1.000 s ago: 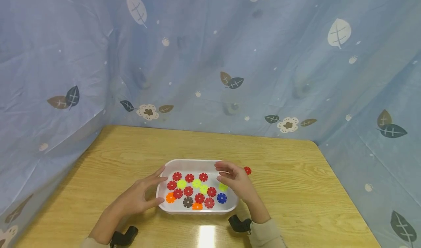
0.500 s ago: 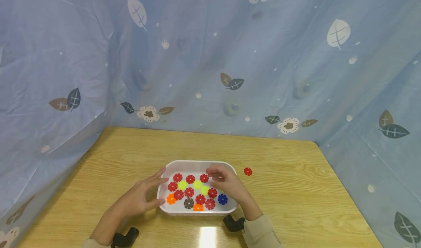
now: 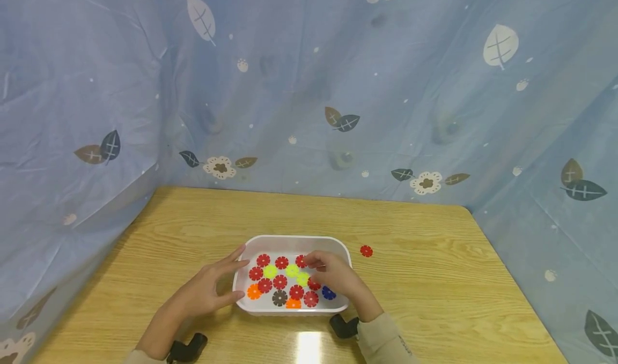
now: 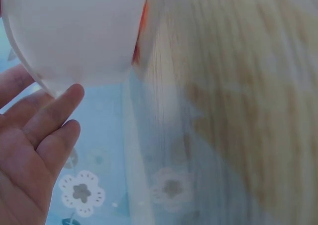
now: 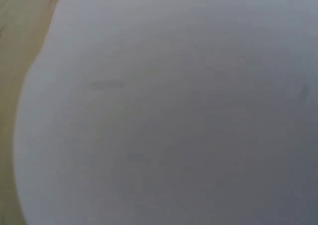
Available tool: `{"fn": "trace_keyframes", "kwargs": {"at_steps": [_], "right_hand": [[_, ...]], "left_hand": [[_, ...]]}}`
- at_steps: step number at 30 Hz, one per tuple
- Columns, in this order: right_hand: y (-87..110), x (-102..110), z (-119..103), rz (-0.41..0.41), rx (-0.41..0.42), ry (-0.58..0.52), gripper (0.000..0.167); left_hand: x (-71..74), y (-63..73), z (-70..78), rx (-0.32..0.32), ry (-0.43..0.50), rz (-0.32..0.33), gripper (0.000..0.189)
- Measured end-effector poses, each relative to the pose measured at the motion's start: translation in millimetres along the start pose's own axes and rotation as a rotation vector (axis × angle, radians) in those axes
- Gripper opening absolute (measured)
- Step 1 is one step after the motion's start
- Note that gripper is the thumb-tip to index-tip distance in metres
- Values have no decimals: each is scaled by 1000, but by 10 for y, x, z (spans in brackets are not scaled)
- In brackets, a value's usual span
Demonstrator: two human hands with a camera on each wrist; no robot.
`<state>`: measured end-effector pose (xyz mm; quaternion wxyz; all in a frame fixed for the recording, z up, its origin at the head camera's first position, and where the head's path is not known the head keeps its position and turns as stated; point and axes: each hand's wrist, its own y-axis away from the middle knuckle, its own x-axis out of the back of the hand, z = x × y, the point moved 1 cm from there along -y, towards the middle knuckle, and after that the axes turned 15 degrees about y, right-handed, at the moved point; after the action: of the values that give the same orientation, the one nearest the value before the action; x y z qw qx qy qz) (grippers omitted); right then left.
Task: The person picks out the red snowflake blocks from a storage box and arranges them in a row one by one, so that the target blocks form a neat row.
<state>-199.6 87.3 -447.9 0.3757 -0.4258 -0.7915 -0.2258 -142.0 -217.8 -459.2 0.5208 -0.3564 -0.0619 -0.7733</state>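
A white tray [image 3: 299,237] holds several flower-shaped plastic discs. My left hand [image 3: 205,289] rests against the tray's left end, fingers over the rim and thumb at the near corner. In the left wrist view, the fingers [image 4: 52,113] touch the tray's rim [image 4: 22,61]. My right hand [image 3: 335,274] is over the right part of the tray, its fingers loosely bent. Its fingertips are beside a red disc [image 3: 300,260] and a yellow-green disc [image 3: 302,279]; no disc shows between them. A blue disc [image 3: 329,292] lies near the wrist. A pale surface [image 5: 174,111] fills most of the right wrist view.
A single red disc [image 3: 366,251] lies on the wooden table [image 3: 434,278], right of the tray. In the tray are also orange discs [image 3: 254,291] and a dark grey disc [image 3: 279,298]. Blue patterned cloth [image 3: 289,85] surrounds the table's back and sides.
My right hand has moved left and slightly nearer, from the tray's right end to over the discs. It now covers where a yellow-green disc showed. My left hand stays at the rim.
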Motion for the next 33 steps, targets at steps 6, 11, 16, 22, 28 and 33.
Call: {"fn": "trace_keyframes", "kwargs": {"at_steps": [6, 11, 16, 22, 28, 33], "right_hand": [[-4, -20, -36, -41, -65, 89, 27], [-4, -43, -40, -62, -86, 144, 30], [-14, -58, -39, -81, -91, 203, 29], [-23, -80, -45, -79, -76, 331, 29], [-18, -92, -55, -73, -72, 401, 26], [-4, -94, -62, -69, -72, 413, 25]], "left_hand": [[-12, -2, -23, -3, -7, 3, 57], [-13, -4, -26, -5, -13, 4, 57], [-5, 0, -21, 8, -6, 8, 58], [-6, -3, -23, 4, -11, 2, 57], [-2, -11, -9, -6, -18, 0, 57], [-2, -11, 1, -8, -19, -2, 57]]}}
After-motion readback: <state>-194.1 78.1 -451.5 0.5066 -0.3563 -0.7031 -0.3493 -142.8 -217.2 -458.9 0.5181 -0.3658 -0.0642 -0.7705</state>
